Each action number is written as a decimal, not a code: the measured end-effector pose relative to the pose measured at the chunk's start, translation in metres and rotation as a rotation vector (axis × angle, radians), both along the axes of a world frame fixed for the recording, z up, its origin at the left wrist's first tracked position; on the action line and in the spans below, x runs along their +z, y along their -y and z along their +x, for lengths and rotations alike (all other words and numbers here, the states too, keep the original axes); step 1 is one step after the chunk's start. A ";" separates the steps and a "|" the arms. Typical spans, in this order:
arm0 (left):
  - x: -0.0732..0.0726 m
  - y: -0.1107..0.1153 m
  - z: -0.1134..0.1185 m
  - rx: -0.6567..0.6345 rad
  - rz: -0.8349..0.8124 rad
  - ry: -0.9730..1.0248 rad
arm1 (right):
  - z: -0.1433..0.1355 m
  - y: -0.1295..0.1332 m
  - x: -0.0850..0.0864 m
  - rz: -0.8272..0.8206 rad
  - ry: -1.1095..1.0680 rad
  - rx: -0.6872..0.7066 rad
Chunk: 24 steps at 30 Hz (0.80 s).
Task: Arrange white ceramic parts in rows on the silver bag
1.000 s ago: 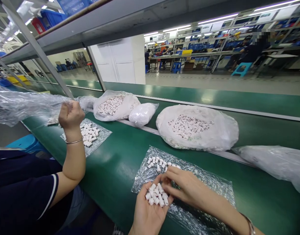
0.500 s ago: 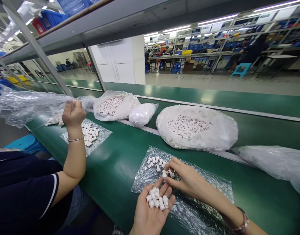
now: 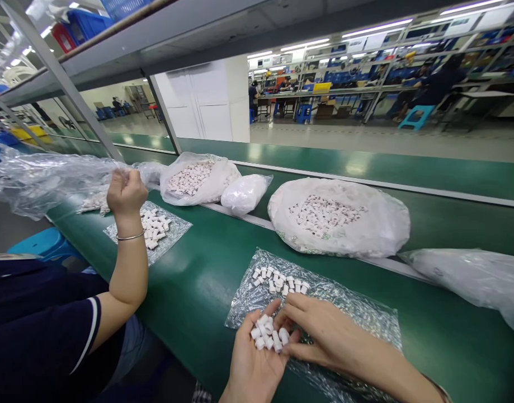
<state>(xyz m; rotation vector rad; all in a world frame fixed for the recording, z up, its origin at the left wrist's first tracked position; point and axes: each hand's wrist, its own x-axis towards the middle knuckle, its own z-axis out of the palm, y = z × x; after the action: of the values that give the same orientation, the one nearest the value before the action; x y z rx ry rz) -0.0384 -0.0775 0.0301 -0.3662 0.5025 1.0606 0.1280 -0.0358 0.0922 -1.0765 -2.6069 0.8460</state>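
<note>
Palm up, my left hand (image 3: 257, 358) cradles a small heap of white tubular pieces (image 3: 265, 331). The fingers of my right hand (image 3: 324, 330) touch the right side of that heap, thumb below and fingertips above; whether they pinch a piece is hidden. Just beyond both hands, more white pieces (image 3: 277, 280) lie in a loose group on a clear plastic bag (image 3: 349, 296), which is spread flat on the green table (image 3: 198, 280).
A large open bag of white pieces (image 3: 328, 215) stands behind my hands, with another bag (image 3: 193, 179) further left. A co-worker's raised arm (image 3: 128, 252) is at left, near pieces on plastic (image 3: 155, 226). A wrapped bag (image 3: 470, 280) lies right.
My right hand has moved down from the pieces on the plastic to the heap in my left palm. More of the group on the plastic is now uncovered.
</note>
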 end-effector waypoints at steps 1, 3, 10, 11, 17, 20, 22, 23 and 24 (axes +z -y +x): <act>0.000 -0.001 0.000 -0.002 0.006 -0.006 | -0.001 0.003 -0.001 0.023 0.018 0.008; 0.000 -0.001 0.000 -0.004 0.012 -0.010 | -0.003 0.005 -0.003 0.040 0.045 0.017; -0.004 0.006 -0.002 0.005 -0.033 0.000 | 0.007 -0.008 0.003 0.026 0.082 -0.094; -0.006 0.008 -0.002 0.002 -0.041 -0.006 | 0.009 -0.011 0.000 0.058 0.095 -0.116; -0.019 0.015 -0.004 -0.012 -0.079 0.011 | 0.015 -0.019 -0.022 0.186 0.158 -0.145; -0.016 0.013 -0.003 -0.005 -0.062 0.028 | 0.011 -0.014 -0.017 0.205 0.155 -0.157; -0.010 0.010 -0.001 -0.005 -0.040 0.035 | 0.005 -0.008 -0.007 0.155 0.126 -0.123; -0.006 0.009 0.000 -0.009 -0.023 0.044 | 0.002 -0.005 -0.001 0.121 0.105 -0.100; -0.002 0.008 0.001 -0.016 -0.006 0.054 | -0.002 -0.001 0.004 0.089 0.086 -0.078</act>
<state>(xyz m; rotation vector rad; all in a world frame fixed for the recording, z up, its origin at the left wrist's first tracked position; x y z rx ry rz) -0.0374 -0.0852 0.0281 -0.3943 0.4597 1.0315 0.1260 -0.0348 0.0959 -1.2059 -2.6245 0.6746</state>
